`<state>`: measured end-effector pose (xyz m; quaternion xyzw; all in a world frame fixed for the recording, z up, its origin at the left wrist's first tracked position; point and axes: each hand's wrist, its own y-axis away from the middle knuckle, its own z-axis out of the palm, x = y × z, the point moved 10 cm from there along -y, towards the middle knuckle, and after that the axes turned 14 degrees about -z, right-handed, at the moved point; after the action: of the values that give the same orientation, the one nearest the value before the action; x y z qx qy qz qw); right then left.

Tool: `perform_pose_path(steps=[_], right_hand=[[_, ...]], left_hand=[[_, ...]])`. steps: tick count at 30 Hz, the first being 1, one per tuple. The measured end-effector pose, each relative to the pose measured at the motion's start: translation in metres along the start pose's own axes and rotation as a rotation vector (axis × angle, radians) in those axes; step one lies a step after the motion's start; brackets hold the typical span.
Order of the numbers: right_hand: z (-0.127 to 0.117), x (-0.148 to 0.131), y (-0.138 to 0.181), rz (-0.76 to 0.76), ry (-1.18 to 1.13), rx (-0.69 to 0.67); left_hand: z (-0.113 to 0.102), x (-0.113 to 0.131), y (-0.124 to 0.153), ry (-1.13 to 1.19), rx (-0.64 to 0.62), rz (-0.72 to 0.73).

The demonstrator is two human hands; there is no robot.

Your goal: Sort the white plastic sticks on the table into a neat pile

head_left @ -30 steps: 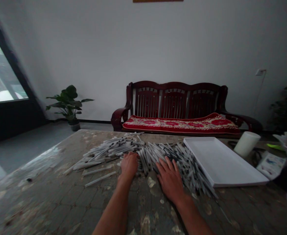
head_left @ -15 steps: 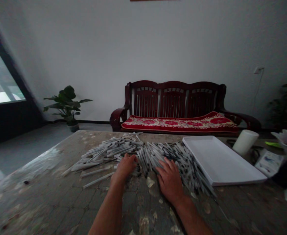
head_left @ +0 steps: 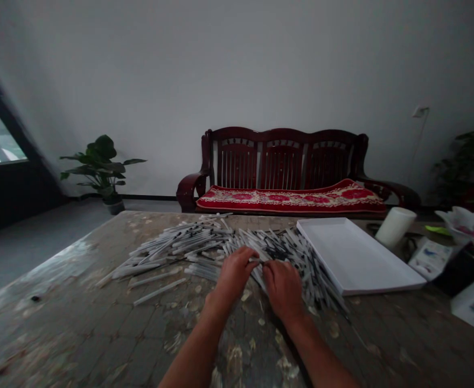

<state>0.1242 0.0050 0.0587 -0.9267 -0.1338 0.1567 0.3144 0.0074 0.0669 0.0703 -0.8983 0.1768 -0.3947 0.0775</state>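
Note:
A wide heap of thin grey-white pens with dark tips lies across the middle of a worn, mottled table. My left hand rests at the heap's near edge, fingers curled round a pen. My right hand sits close beside it, fingers bent and pinching at the same spot in the pile. The two hands almost touch over the pens.
A flat white tray lies right of the pens. Beyond it stand a white cup, papers and dark containers. A dark wooden bench with a red cushion stands behind the table, a potted plant at left.
Both hands have drawn together from lying apart on the pile; the right hand went from flat and spread to curled. The view has shifted slightly.

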Motion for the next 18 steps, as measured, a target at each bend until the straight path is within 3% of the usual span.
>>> perform_pose_path(steps=[4, 8, 10, 12, 14, 18], right_hand=[[0.005, 0.007, 0.002, -0.01, 0.064, -0.056], [0.007, 0.022, 0.004, 0.061, -0.063, -0.02], [0.003, 0.034, 0.006, 0.154, -0.172, 0.053], [0.0, 0.044, 0.009, 0.22, -0.282, 0.117], [-0.001, 0.046, 0.008, 0.225, -0.362, 0.136], [0.004, 0.038, 0.005, 0.142, -0.425, 0.064]], left_hand=[[0.012, 0.015, 0.011, 0.048, 0.011, 0.076], [0.007, 0.013, 0.013, 0.254, 0.087, 0.083], [-0.001, -0.001, 0.011, 0.419, 0.194, -0.055], [0.004, -0.023, 0.009, 0.612, 0.234, -0.28], [0.02, -0.036, 0.007, 0.831, 0.16, -0.449], [0.042, -0.035, 0.001, 1.137, -0.01, -0.518]])
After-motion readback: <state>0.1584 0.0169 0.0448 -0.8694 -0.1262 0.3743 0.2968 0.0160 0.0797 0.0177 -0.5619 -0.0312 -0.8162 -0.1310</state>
